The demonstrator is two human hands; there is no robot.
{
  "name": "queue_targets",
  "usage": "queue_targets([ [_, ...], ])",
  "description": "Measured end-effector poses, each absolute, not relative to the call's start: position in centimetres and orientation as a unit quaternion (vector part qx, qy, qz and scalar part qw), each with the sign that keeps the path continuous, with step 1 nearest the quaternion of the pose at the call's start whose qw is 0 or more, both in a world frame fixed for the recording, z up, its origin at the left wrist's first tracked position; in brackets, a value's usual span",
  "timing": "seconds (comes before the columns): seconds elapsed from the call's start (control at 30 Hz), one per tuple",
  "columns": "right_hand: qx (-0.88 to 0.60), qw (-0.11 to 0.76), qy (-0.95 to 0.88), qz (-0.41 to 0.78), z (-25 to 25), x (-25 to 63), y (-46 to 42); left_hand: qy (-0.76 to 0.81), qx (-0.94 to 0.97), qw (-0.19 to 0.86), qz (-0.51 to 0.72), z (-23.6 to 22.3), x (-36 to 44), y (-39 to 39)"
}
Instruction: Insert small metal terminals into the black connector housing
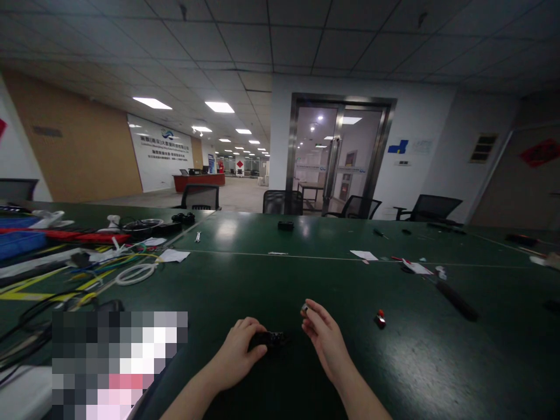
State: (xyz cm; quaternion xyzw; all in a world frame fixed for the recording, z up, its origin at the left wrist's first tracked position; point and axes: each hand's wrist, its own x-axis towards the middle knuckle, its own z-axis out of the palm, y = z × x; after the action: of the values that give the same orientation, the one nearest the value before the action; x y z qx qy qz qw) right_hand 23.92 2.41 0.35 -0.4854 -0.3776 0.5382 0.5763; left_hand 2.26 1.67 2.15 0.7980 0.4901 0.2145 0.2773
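My left hand (pixel 242 354) is closed around one end of a small black block-like device (pixel 275 338), low over the green table (pixel 245 286). Its exact kind is too dark to make out. To the right of it, my right hand (pixel 322 337) pinches a small silvery metal piece (pixel 305 308) between thumb and fingertips, apart from the black device. Farther right on the tabletop lies a small red and silver item (pixel 380 319), touched by neither hand.
Cables, a white coiled cord (pixel 135 274) and a blue bin (pixel 21 244) crowd the left side. A black box (pixel 286 225) and a small wrench (pixel 198 237) lie farther back. At right are papers (pixel 416 266) and a long dark tool (pixel 457 300).
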Motion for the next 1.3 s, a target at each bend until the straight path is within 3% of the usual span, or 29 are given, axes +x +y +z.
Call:
queue_targets([
  [0.4,-0.490,0.563,-0.375,0.550,0.4,24.2,2.3,0.494,0.789,0.297,0.212,2.0,2.1,1.7],
  [0.67,-0.521,0.440,-0.549,0.483,1.5,22.6,1.0,0.489,0.788,0.302,0.220,2.0,1.9,1.6],
  [0.9,-0.521,0.321,-0.714,0.341,2.2,21.2,-0.2,0.484,0.796,0.286,0.226,1.6,1.9,1.7],
  [1.3,-0.513,0.295,-0.728,0.347,2.3,21.4,0.1,0.487,0.797,0.279,0.223,1.6,2.0,1.7],
])
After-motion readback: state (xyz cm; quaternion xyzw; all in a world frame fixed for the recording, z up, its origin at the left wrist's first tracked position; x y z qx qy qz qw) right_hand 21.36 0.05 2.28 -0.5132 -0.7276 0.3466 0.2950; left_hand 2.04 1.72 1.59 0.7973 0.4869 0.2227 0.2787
